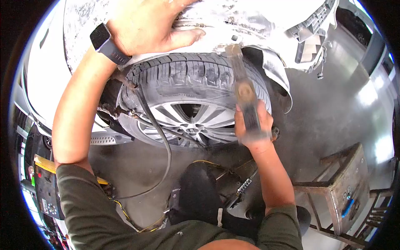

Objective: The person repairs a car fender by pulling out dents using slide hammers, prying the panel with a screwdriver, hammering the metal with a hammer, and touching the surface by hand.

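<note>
My left hand (143, 27), with a watch on its wrist, lies spread on the scuffed white fender (221, 33) above the wheel arch. Some of its fingers run past the top edge of the view. Closed around a hammer (245, 89), my right hand (255, 121) is in front of the wheel's right side. Motion smears the hammer; its long metal head points up at the fender's lower edge, and I cannot tell if it touches. Below is the tyre (183, 75) with its silver alloy rim (193, 125).
A black hose (160, 129) hangs across the wheel down to the floor. At the right stands a worn stool (348, 187) with a blue-handled tool (348, 208) on it. A metal tool with a chain (239, 193) lies near my legs. Torn trim (277, 73) juts out beside the tyre.
</note>
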